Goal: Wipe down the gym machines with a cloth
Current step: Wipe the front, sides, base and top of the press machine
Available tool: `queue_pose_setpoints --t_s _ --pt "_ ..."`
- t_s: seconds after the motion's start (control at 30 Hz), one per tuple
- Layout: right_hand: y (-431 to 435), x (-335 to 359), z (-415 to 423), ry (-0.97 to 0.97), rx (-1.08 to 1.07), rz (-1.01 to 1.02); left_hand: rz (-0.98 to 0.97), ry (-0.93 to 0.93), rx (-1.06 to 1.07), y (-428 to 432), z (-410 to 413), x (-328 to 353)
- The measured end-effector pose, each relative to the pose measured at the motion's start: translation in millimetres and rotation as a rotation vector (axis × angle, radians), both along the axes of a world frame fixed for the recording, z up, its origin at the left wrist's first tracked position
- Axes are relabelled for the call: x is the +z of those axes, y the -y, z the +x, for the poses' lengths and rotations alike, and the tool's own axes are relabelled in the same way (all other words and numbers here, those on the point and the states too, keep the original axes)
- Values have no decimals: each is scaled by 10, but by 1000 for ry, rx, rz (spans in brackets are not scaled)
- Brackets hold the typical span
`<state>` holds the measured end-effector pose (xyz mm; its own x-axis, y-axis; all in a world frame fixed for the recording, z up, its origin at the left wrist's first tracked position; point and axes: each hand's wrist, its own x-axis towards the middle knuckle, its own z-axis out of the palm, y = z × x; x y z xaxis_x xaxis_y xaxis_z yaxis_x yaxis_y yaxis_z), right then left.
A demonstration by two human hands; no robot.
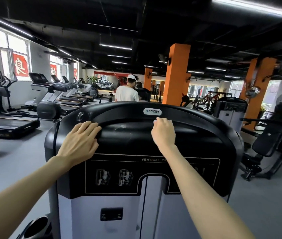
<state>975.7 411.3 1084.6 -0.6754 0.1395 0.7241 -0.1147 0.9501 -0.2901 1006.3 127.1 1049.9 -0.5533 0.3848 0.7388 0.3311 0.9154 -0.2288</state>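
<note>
Head view: my left hand [80, 140] lies flat on the left part of the Precor machine's black top cover [136, 137], fingers straight and close together, reaching onto the raised ridge. My right hand [164, 131] sits on the same ridge to the right, just below the Precor badge [152, 111]. Its back faces me and its fingers curl away, so I cannot tell whether they hold anything. A pale speck shows at its far knuckles, but I cannot say if that is cloth.

The machine stands directly in front of me, filling the near middle. Its instruction panel [150, 159] is below my hands, partly hidden by my right forearm. Far left runs a row of treadmills [64, 94]. Beyond the machine stands a person in a white shirt [127, 94], with an orange pillar [175, 75] to the right. Another black weight machine [271, 135] stands on the right, well apart.
</note>
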Motion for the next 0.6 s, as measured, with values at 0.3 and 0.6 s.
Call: queue_pose_setpoints --t_s 0.3,0.6 --pt "850 -171 -8 -133 615 233 61 -123 -111 67 -156 -96" --pt "960 -105 -108 -69 357 128 88 -152 -125 76 -142 -129"
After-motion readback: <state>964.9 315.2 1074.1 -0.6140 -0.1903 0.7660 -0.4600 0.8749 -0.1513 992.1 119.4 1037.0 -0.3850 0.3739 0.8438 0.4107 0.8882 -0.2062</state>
